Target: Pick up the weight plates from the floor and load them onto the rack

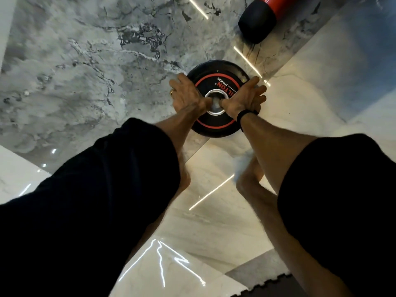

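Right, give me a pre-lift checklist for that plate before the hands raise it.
1. Left hand on the weight plate: ok, it grips the left edge, thumb at the centre hole.
2. Right hand on the plate: ok, it holds the right edge, thumb at the hole.
3. Fingers under the rim: cannot tell, hidden.
4. Plate off the floor: cannot tell.
5. Path clear: not ok, a red and black roller lies just beyond.
6. Rack in sight: not ok, out of view.
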`<state>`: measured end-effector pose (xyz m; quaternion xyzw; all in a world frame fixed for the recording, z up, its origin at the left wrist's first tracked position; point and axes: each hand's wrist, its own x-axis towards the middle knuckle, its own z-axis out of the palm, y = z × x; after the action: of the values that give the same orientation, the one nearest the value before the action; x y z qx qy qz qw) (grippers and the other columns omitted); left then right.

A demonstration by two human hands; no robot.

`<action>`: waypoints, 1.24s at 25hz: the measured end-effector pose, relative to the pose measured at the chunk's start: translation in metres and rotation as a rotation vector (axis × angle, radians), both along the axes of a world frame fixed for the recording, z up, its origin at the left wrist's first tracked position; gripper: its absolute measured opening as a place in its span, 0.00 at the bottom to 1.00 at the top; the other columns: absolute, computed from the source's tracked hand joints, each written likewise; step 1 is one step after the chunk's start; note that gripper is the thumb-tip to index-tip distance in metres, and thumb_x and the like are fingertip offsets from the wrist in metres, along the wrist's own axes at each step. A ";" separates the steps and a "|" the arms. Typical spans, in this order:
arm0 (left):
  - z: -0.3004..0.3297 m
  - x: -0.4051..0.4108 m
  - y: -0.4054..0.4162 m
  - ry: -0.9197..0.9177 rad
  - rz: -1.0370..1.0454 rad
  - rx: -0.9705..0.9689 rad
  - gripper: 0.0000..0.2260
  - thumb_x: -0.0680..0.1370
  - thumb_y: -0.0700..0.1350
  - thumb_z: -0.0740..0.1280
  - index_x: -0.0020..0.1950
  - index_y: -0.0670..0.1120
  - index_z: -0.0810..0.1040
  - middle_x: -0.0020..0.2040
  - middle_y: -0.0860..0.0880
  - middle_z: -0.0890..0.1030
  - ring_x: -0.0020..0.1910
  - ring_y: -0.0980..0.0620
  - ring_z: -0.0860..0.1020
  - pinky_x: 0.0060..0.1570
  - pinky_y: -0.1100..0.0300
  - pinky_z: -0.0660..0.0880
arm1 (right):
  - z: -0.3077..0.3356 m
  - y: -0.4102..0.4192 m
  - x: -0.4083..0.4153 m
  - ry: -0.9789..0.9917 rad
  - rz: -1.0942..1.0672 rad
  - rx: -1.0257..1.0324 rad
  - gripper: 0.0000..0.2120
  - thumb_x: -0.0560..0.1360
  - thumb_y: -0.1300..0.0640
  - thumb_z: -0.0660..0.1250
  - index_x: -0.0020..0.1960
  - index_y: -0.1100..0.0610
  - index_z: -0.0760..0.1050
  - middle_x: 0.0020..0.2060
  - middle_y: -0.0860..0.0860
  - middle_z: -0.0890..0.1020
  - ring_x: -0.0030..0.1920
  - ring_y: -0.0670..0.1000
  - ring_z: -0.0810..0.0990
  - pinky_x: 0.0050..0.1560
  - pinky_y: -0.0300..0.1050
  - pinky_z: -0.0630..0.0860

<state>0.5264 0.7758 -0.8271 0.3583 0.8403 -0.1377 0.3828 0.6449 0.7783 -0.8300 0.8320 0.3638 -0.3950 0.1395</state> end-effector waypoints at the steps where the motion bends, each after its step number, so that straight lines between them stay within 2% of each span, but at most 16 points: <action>1: 0.012 0.001 0.001 0.006 -0.005 -0.026 0.44 0.60 0.50 0.81 0.68 0.44 0.61 0.66 0.42 0.65 0.63 0.39 0.71 0.54 0.49 0.76 | 0.011 0.000 0.002 0.006 -0.007 -0.020 0.49 0.62 0.50 0.80 0.73 0.58 0.55 0.69 0.60 0.62 0.68 0.62 0.66 0.57 0.54 0.75; 4: 0.062 0.007 -0.003 -0.012 -0.026 -0.037 0.47 0.60 0.51 0.81 0.71 0.44 0.58 0.67 0.41 0.64 0.65 0.38 0.70 0.56 0.49 0.75 | 0.061 -0.007 0.009 0.014 -0.035 -0.032 0.53 0.61 0.48 0.81 0.74 0.59 0.53 0.70 0.61 0.62 0.69 0.63 0.65 0.58 0.55 0.74; 7: 0.143 0.016 -0.007 -0.041 -0.040 -0.029 0.46 0.61 0.51 0.81 0.70 0.43 0.59 0.67 0.40 0.64 0.64 0.37 0.71 0.57 0.47 0.74 | 0.145 -0.012 0.019 -0.013 -0.060 -0.007 0.50 0.59 0.49 0.81 0.72 0.59 0.56 0.69 0.61 0.63 0.68 0.63 0.65 0.57 0.56 0.74; 12: 0.324 0.034 -0.004 -0.102 -0.093 0.035 0.44 0.62 0.53 0.80 0.69 0.44 0.59 0.67 0.40 0.64 0.64 0.37 0.71 0.56 0.44 0.74 | 0.331 -0.016 0.038 -0.010 -0.122 0.069 0.45 0.59 0.51 0.80 0.68 0.59 0.59 0.66 0.60 0.65 0.66 0.63 0.66 0.56 0.57 0.75; 16: 0.477 0.051 -0.002 -0.150 -0.215 0.143 0.44 0.62 0.53 0.80 0.69 0.43 0.59 0.69 0.39 0.63 0.65 0.36 0.70 0.57 0.43 0.74 | 0.487 -0.032 0.055 -0.094 -0.200 0.203 0.44 0.59 0.50 0.79 0.66 0.58 0.60 0.65 0.59 0.65 0.65 0.63 0.67 0.54 0.53 0.74; 19: 0.564 0.062 -0.005 -0.188 -0.349 0.218 0.44 0.61 0.54 0.81 0.68 0.43 0.60 0.68 0.39 0.64 0.65 0.35 0.70 0.56 0.42 0.74 | 0.574 -0.052 0.064 -0.145 -0.264 0.284 0.43 0.58 0.50 0.79 0.65 0.59 0.61 0.64 0.59 0.66 0.64 0.63 0.68 0.53 0.53 0.75; 25: 0.659 0.115 -0.023 -0.246 -0.557 0.426 0.45 0.59 0.54 0.82 0.67 0.44 0.61 0.65 0.40 0.66 0.61 0.36 0.73 0.53 0.44 0.75 | 0.658 -0.093 0.114 -0.201 -0.391 0.499 0.43 0.57 0.48 0.79 0.64 0.59 0.60 0.63 0.59 0.67 0.64 0.62 0.69 0.50 0.53 0.74; 31: 0.690 0.170 -0.089 -0.283 -0.621 0.653 0.44 0.57 0.57 0.81 0.63 0.44 0.62 0.62 0.44 0.68 0.59 0.39 0.75 0.49 0.46 0.78 | 0.686 -0.171 0.166 -0.294 -0.450 0.757 0.43 0.57 0.45 0.79 0.63 0.59 0.62 0.60 0.58 0.69 0.62 0.62 0.70 0.49 0.53 0.75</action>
<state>0.6968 0.6872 -0.1374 0.7095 0.6324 0.0761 0.3013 0.8112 0.6075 -0.1444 0.9298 0.2693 -0.1326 -0.2128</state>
